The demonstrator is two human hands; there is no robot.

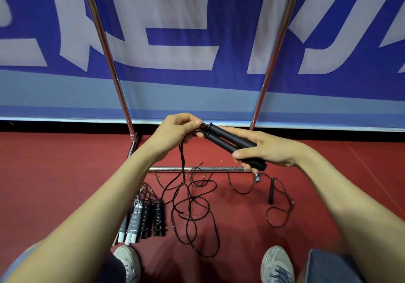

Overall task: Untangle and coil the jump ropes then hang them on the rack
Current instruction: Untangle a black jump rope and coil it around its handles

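Grey sneakers (127, 260) at the bottom edge on the red floor (54, 173) — closest to camera, well on the near side of the rack's bottom crossbar (197, 169).

Right hand (265, 151) sits above the crossbar's right end. Its fingers are wrapped round two black foam handles (225, 141), held side by side and angled up-left.

Left hand (175, 129) is above the crossbar, left of its middle. Its fingertips pinch the black cord (182, 162) right where it leaves the handle tips.

From that pinch the cord drops, passes in front of the crossbar and spreads into loose, overlapping loops on the floor just on the near side of it. Not coiled.

Near side of the crossbar, toward its left end: coiled jump ropes (151, 219) lie side by side, touching — two black, plus grey ones with white handle ends, one partly hidden behind the left forearm.

Near side, by the crossbar's right end: a spare black handle (271, 191) lies on the floor. A thin dark cord (282, 208) loops loosely around it, with one strand running up to the crossbar's right end.

Beyond the crossbar stand two chrome uprights (105, 41), one toward each end. Behind them is a blue banner (175, 74) with large white characters.
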